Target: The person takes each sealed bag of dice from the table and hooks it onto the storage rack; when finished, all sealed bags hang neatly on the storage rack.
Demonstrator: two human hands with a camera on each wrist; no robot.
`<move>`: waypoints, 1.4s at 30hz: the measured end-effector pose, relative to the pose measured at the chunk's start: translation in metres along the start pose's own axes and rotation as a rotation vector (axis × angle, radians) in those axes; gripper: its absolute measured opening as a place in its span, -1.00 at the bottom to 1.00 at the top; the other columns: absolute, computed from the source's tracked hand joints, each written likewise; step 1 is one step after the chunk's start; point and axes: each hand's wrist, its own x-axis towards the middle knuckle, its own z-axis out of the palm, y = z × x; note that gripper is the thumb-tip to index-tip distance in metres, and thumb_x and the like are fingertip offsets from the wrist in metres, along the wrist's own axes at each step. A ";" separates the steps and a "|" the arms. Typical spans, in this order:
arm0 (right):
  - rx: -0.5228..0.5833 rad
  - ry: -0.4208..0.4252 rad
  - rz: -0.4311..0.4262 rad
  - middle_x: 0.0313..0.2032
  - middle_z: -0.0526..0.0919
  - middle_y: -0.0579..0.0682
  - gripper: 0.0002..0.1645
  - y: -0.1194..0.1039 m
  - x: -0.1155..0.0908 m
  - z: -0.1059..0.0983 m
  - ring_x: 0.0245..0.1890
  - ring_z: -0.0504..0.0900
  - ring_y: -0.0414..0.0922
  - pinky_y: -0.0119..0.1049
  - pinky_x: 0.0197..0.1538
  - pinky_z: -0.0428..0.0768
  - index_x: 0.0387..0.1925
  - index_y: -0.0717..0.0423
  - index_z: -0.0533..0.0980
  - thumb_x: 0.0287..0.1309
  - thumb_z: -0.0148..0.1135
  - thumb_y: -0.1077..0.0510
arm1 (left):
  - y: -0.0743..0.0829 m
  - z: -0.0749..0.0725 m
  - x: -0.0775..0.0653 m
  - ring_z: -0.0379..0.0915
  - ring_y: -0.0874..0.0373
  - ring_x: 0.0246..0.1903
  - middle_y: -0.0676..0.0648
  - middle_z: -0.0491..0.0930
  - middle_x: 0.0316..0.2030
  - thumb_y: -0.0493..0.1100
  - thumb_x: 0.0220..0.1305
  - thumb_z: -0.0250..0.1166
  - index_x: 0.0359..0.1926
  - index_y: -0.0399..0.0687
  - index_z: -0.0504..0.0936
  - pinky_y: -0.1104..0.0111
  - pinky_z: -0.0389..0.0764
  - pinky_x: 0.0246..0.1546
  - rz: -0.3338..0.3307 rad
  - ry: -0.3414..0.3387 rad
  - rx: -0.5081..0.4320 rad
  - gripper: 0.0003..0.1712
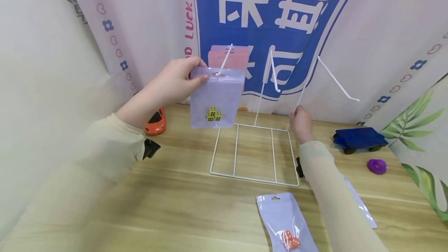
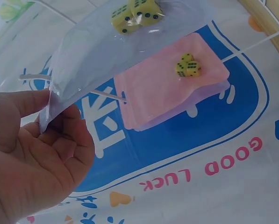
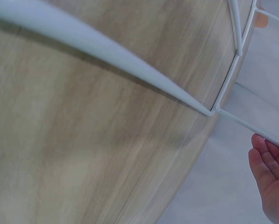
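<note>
My left hand [image 1: 178, 79] pinches the top edge of a clear lilac zip bag [image 1: 217, 96] with yellow dice [image 1: 212, 114] inside. A prong [image 1: 225, 59] of the white wire display rack [image 1: 254, 181] passes through the bag's hang hole, its tip showing in front. Farther back on that prong hang pink and lilac bags [image 2: 172, 84]; yellow dice show on the pink one in the left wrist view. With its fingers around the rack's right upright, my right hand [image 1: 301, 124] holds the rack low down; the right wrist view shows those fingers [image 3: 265, 163] on the wire.
The rack's middle prong [image 1: 274, 71] and right prong [image 1: 337, 79] carry no bags. A lilac bag with red dice [image 1: 280, 213] lies in front; another bag [image 1: 362, 205] is partly behind my right arm. An orange toy car [image 1: 156, 123], blue toy vehicle [image 1: 360, 139] and purple item [image 1: 377, 166] stand around.
</note>
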 end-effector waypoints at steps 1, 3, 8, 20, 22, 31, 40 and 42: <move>-0.004 0.002 -0.001 -0.36 0.51 0.35 -0.84 0.000 0.000 0.001 -0.32 0.52 0.25 0.03 -0.23 0.50 -0.27 0.40 0.34 0.25 -0.05 0.30 | -0.001 0.001 0.001 0.34 0.01 -0.42 -0.17 0.48 -0.37 -0.19 0.31 0.08 -0.13 -0.21 0.47 0.28 0.35 -0.47 0.004 0.003 0.005 -0.81; -0.007 0.011 -0.008 -0.37 0.52 0.35 -0.84 0.000 -0.001 0.001 -0.32 0.52 0.26 0.04 -0.22 0.50 -0.27 0.40 0.35 0.24 -0.04 0.30 | -0.003 0.003 0.004 0.38 0.01 -0.40 -0.17 0.50 -0.35 -0.20 0.30 0.08 -0.14 -0.21 0.46 0.27 0.39 -0.45 0.014 0.007 0.018 -0.82; -0.009 0.020 -0.013 -0.36 0.52 0.36 -0.84 -0.002 -0.002 0.001 -0.32 0.52 0.27 0.06 -0.21 0.49 -0.26 0.40 0.36 0.23 -0.03 0.31 | -0.004 0.007 0.015 0.50 -0.01 -0.25 -0.18 0.55 -0.23 -0.22 0.31 0.07 -0.15 -0.21 0.43 0.20 0.52 -0.34 0.025 0.026 0.050 -0.84; -0.023 0.020 0.000 -0.36 0.53 0.35 -0.85 0.001 0.001 0.003 -0.31 0.52 0.26 0.05 -0.20 0.49 -0.28 0.39 0.35 0.23 -0.02 0.30 | -0.011 0.015 0.048 0.44 -0.01 -0.21 -0.18 0.52 -0.09 -0.19 0.33 0.02 -0.03 -0.21 0.41 0.20 0.52 -0.19 -0.059 0.012 0.108 -0.75; -0.026 0.019 -0.002 -0.37 0.52 0.35 -0.85 0.002 0.001 0.003 -0.31 0.52 0.26 0.05 -0.20 0.49 -0.29 0.39 0.35 0.24 -0.03 0.30 | -0.012 0.017 0.054 0.43 -0.01 -0.20 -0.18 0.51 -0.08 -0.19 0.33 0.02 -0.03 -0.21 0.41 0.20 0.52 -0.19 -0.074 0.012 0.104 -0.75; -0.019 0.003 0.005 -0.36 0.52 0.35 -0.84 0.002 0.000 0.002 -0.31 0.52 0.25 0.04 -0.20 0.49 -0.28 0.39 0.35 0.25 -0.06 0.29 | -0.018 0.024 0.074 0.38 -0.01 -0.16 -0.18 0.49 -0.02 -0.17 0.34 0.00 0.00 -0.20 0.41 0.21 0.48 -0.16 -0.109 0.017 0.130 -0.73; -0.013 0.020 -0.007 -0.37 0.53 0.35 -0.83 0.005 0.003 0.004 -0.32 0.52 0.26 0.05 -0.21 0.49 -0.29 0.39 0.35 0.25 -0.05 0.28 | -0.017 0.028 0.083 0.40 0.02 -0.18 -0.15 0.47 0.02 -0.12 0.36 -0.04 0.11 -0.14 0.38 0.23 0.48 -0.16 -0.168 0.023 0.155 -0.64; -0.009 0.021 -0.006 -0.37 0.53 0.35 -0.84 0.006 0.004 0.005 -0.32 0.53 0.26 0.05 -0.22 0.50 -0.28 0.38 0.35 0.25 -0.05 0.28 | -0.016 0.029 0.084 0.40 0.02 -0.18 -0.15 0.47 0.02 -0.12 0.37 -0.05 0.13 -0.13 0.36 0.22 0.49 -0.14 -0.183 0.021 0.156 -0.63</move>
